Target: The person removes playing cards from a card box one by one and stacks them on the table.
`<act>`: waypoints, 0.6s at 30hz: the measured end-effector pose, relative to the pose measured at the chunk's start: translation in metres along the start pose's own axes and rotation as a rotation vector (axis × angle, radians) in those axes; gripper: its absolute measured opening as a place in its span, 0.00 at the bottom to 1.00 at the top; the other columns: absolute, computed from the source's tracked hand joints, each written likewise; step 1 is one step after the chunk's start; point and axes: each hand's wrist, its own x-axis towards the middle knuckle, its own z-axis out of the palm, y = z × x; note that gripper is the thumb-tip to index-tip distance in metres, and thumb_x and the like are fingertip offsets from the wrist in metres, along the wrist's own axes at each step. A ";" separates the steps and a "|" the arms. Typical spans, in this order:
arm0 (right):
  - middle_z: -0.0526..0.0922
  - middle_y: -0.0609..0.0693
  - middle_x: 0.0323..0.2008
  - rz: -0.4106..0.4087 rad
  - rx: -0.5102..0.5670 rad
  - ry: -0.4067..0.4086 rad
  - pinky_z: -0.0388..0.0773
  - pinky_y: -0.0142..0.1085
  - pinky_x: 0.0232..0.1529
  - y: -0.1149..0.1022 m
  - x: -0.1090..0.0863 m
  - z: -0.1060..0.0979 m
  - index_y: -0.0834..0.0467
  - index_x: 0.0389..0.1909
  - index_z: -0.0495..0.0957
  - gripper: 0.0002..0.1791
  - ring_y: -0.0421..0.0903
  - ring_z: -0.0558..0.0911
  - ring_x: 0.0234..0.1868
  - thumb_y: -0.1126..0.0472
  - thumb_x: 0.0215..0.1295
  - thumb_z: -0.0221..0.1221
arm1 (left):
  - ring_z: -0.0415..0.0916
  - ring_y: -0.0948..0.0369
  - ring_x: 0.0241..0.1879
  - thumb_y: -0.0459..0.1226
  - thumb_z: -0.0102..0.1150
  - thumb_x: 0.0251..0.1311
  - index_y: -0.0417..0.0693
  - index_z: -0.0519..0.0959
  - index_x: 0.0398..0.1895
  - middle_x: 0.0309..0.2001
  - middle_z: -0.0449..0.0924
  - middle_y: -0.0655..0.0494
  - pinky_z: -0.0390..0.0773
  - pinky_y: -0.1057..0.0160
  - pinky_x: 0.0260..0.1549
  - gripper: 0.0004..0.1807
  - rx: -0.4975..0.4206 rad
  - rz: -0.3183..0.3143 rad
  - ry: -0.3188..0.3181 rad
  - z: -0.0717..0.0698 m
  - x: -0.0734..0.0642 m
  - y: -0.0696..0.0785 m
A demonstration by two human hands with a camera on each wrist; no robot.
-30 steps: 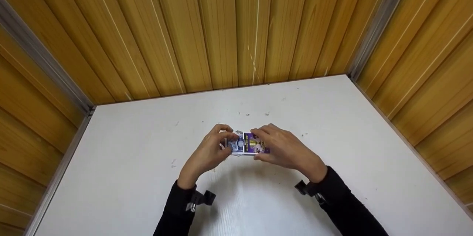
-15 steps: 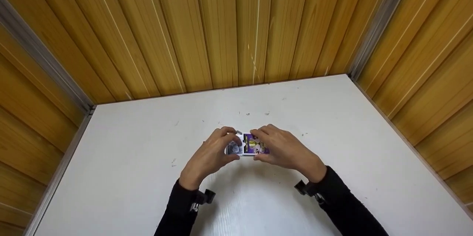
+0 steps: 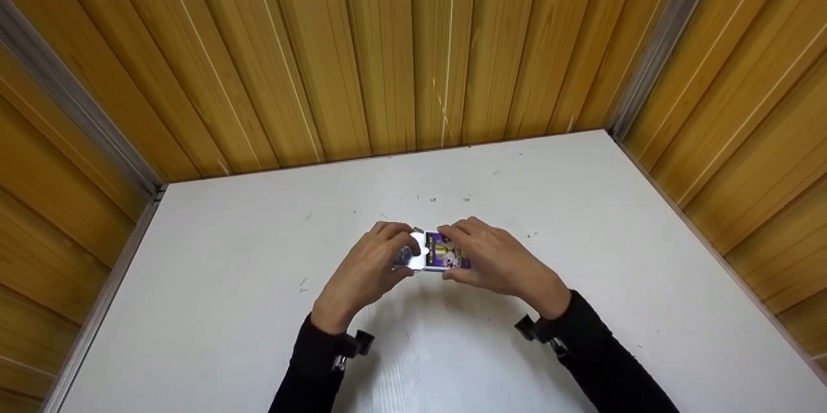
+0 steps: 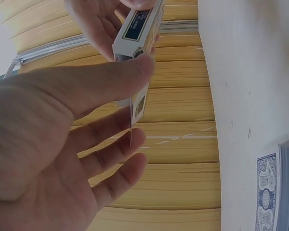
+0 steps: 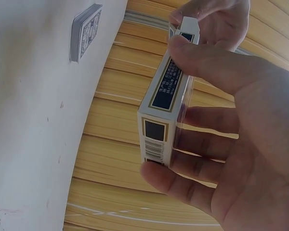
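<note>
A playing-card box (image 3: 444, 251) with a purple printed face is held above the table. My right hand (image 3: 497, 259) grips its right part; in the right wrist view the thumb lies along one narrow side of the box (image 5: 159, 96), with fingers around the other. At the box's left end, a white flap (image 3: 420, 259) stands out. My left hand (image 3: 368, 264) pinches that end, its thumb (image 4: 135, 72) over the edge in the left wrist view. On the table below lies a deck of playing cards (image 4: 266, 192) with patterned backs, partly covered by my left hand from above.
The white table (image 3: 232, 309) carries small dark scuffs. Yellow wood-look panels (image 3: 362, 51) rise behind it and on both sides, with grey metal posts (image 3: 665, 44) at the corners. Black mounts (image 3: 543, 332) sit on both wrists.
My left hand has shifted slightly right and closer to the box's end. The white flap now shows brightly where blue card backs showed a second ago. My right hand and the box stay almost still.
</note>
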 end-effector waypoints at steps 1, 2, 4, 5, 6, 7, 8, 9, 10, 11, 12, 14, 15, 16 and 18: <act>0.81 0.56 0.54 -0.002 0.003 0.005 0.82 0.42 0.45 0.000 0.000 0.000 0.62 0.67 0.73 0.39 0.49 0.80 0.52 0.46 0.61 0.73 | 0.74 0.52 0.61 0.31 0.81 0.49 0.47 0.82 0.44 0.59 0.80 0.49 0.76 0.51 0.59 0.20 -0.001 -0.003 -0.002 -0.002 -0.001 -0.001; 0.82 0.56 0.54 -0.004 0.005 0.009 0.82 0.41 0.45 0.001 0.000 -0.001 0.62 0.67 0.73 0.39 0.49 0.80 0.52 0.46 0.61 0.73 | 0.74 0.51 0.61 0.31 0.81 0.50 0.47 0.82 0.44 0.59 0.80 0.49 0.76 0.51 0.59 0.19 -0.001 -0.005 -0.003 -0.005 -0.001 -0.001; 0.82 0.56 0.54 -0.004 0.007 0.013 0.82 0.42 0.45 0.001 -0.001 -0.001 0.62 0.67 0.73 0.39 0.49 0.80 0.52 0.46 0.61 0.73 | 0.74 0.50 0.61 0.31 0.80 0.50 0.47 0.82 0.43 0.59 0.80 0.49 0.76 0.50 0.59 0.19 -0.003 -0.018 -0.005 -0.009 -0.003 -0.003; 0.82 0.56 0.54 -0.001 0.006 0.010 0.82 0.41 0.45 0.001 -0.001 -0.001 0.62 0.67 0.73 0.39 0.49 0.80 0.52 0.46 0.61 0.73 | 0.74 0.49 0.62 0.30 0.80 0.50 0.47 0.81 0.43 0.59 0.80 0.48 0.76 0.49 0.59 0.19 -0.010 -0.027 -0.009 -0.012 -0.004 -0.004; 0.82 0.56 0.54 0.004 0.007 0.007 0.82 0.41 0.46 0.001 -0.001 -0.002 0.62 0.67 0.73 0.39 0.49 0.80 0.52 0.46 0.61 0.73 | 0.74 0.49 0.63 0.30 0.80 0.50 0.47 0.82 0.43 0.60 0.80 0.48 0.76 0.49 0.59 0.19 -0.011 -0.040 -0.014 -0.014 -0.005 -0.005; 0.82 0.56 0.55 0.008 0.007 0.004 0.82 0.42 0.46 0.001 -0.001 -0.002 0.62 0.67 0.73 0.39 0.49 0.80 0.53 0.46 0.61 0.73 | 0.73 0.49 0.63 0.29 0.80 0.50 0.47 0.82 0.43 0.60 0.79 0.48 0.76 0.48 0.60 0.19 -0.012 -0.053 -0.016 -0.017 -0.007 -0.007; 0.82 0.57 0.55 0.014 0.007 0.000 0.83 0.42 0.47 0.002 -0.001 -0.002 0.61 0.68 0.73 0.39 0.49 0.81 0.53 0.46 0.61 0.73 | 0.73 0.48 0.64 0.28 0.79 0.50 0.47 0.82 0.43 0.61 0.79 0.47 0.75 0.48 0.60 0.19 -0.012 -0.068 -0.018 -0.019 -0.008 -0.008; 0.82 0.57 0.55 0.020 0.007 -0.002 0.83 0.42 0.47 0.002 -0.001 -0.002 0.62 0.68 0.73 0.40 0.50 0.81 0.53 0.46 0.61 0.73 | 0.73 0.48 0.64 0.28 0.79 0.50 0.47 0.82 0.43 0.62 0.79 0.46 0.75 0.48 0.60 0.19 -0.010 -0.081 -0.018 -0.020 -0.009 -0.009; 0.82 0.57 0.55 0.025 0.007 -0.003 0.83 0.42 0.48 0.002 -0.002 -0.003 0.62 0.68 0.73 0.40 0.50 0.81 0.54 0.46 0.61 0.74 | 0.73 0.48 0.65 0.27 0.79 0.50 0.47 0.82 0.43 0.62 0.79 0.46 0.76 0.48 0.60 0.19 -0.008 -0.095 -0.021 -0.022 -0.009 -0.010; 0.82 0.57 0.55 0.030 0.007 -0.003 0.82 0.42 0.48 0.002 -0.002 -0.003 0.62 0.68 0.73 0.40 0.50 0.81 0.54 0.46 0.60 0.74 | 0.73 0.48 0.65 0.26 0.78 0.50 0.47 0.82 0.43 0.62 0.78 0.46 0.75 0.48 0.61 0.19 -0.010 -0.107 -0.020 -0.024 -0.010 -0.011; 0.82 0.57 0.55 0.034 0.006 -0.003 0.82 0.42 0.48 0.002 -0.002 -0.003 0.62 0.68 0.73 0.40 0.50 0.81 0.54 0.46 0.60 0.74 | 0.73 0.48 0.65 0.26 0.78 0.50 0.47 0.82 0.43 0.63 0.78 0.46 0.75 0.48 0.61 0.19 -0.009 -0.117 -0.017 -0.025 -0.011 -0.012; 0.82 0.57 0.55 0.039 0.005 -0.002 0.82 0.42 0.47 0.003 -0.002 -0.003 0.62 0.67 0.73 0.40 0.50 0.81 0.53 0.46 0.59 0.75 | 0.73 0.48 0.66 0.25 0.77 0.50 0.47 0.83 0.43 0.63 0.78 0.45 0.75 0.48 0.61 0.18 -0.020 -0.136 -0.011 -0.028 -0.013 -0.014; 0.82 0.57 0.55 0.041 0.002 -0.002 0.82 0.42 0.47 0.003 -0.002 -0.003 0.62 0.67 0.73 0.40 0.50 0.81 0.53 0.46 0.59 0.75 | 0.73 0.48 0.66 0.24 0.77 0.50 0.47 0.83 0.43 0.64 0.78 0.45 0.76 0.48 0.61 0.18 -0.028 -0.143 -0.010 -0.029 -0.014 -0.015; 0.82 0.58 0.55 0.042 0.000 -0.001 0.83 0.42 0.46 0.003 -0.002 -0.003 0.62 0.67 0.73 0.40 0.50 0.81 0.53 0.46 0.59 0.75 | 0.73 0.48 0.66 0.24 0.76 0.51 0.47 0.83 0.43 0.64 0.78 0.45 0.76 0.48 0.61 0.18 -0.038 -0.153 -0.011 -0.030 -0.014 -0.017; 0.82 0.58 0.55 0.043 -0.001 -0.001 0.83 0.42 0.46 0.004 -0.002 -0.003 0.62 0.67 0.73 0.40 0.50 0.81 0.53 0.46 0.59 0.75 | 0.72 0.48 0.66 0.24 0.76 0.51 0.47 0.83 0.42 0.65 0.77 0.45 0.75 0.48 0.61 0.18 -0.057 -0.177 -0.013 -0.032 -0.016 -0.020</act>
